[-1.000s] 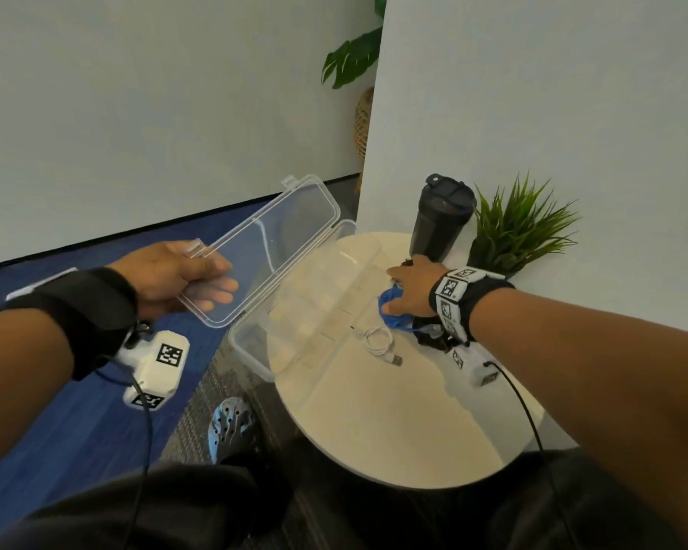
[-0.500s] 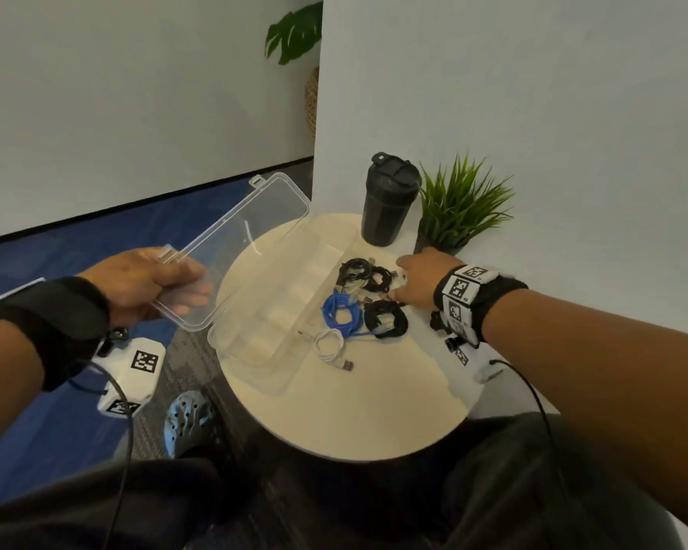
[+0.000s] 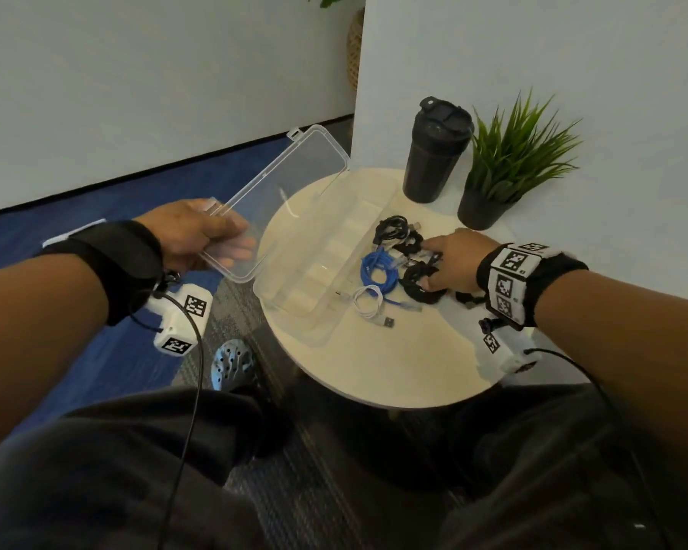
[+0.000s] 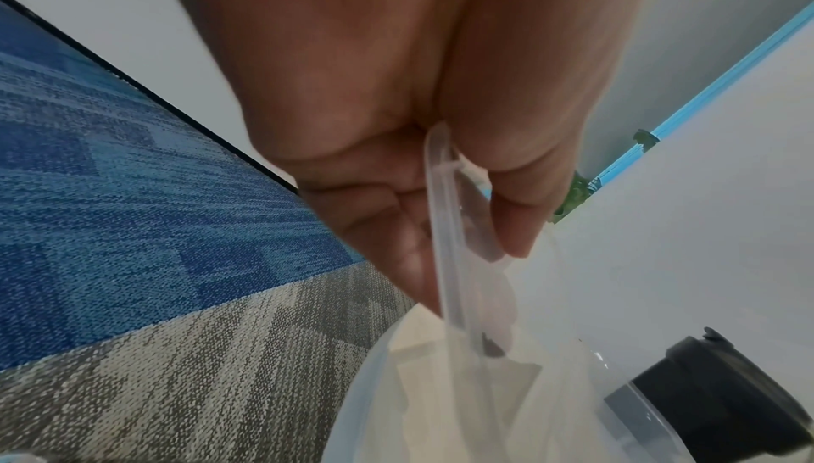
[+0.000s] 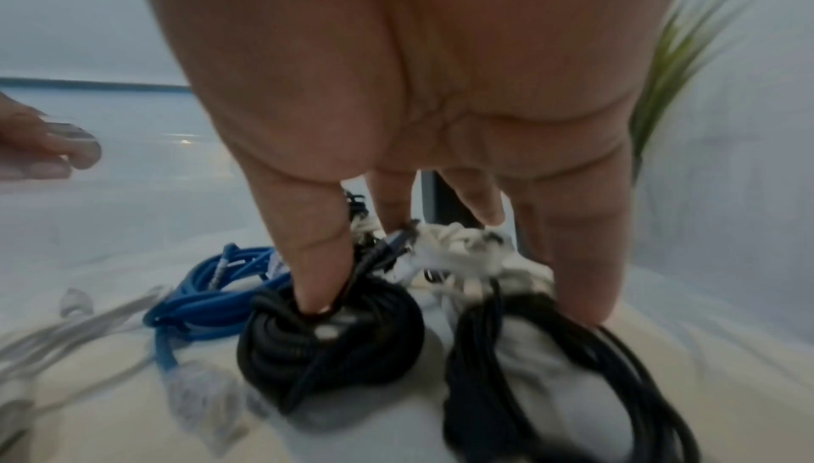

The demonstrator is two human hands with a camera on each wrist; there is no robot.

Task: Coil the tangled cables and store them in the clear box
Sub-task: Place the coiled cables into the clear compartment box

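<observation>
A round pale table (image 3: pixel 394 371) bears the clear box (image 3: pixel 294 307), coiled cables (image 3: pixel 378 271) — also a black tumbler (image 3: pixel 433 160) and potted plant (image 3: pixel 505 168).

Right hand (image 5: pixel 440 105) reaching down into cable pile, fingers spread. Thumb (image 5: pixel 317 261) poking into centre of black coil (image 5: pixel 330 341); outer finger touching second black coil (image 5: pixel 550 366). Blue cable (image 5: pixel 207 296) lying just left. White cable (image 5: pixel 458 247) tangled behind. Picture blurring.

Black wristbands (image 3: pixel 124 264), white marker-tagged wrist cameras (image 3: pixel 181 319), dark trousers (image 3: pixel 136 470).
</observation>
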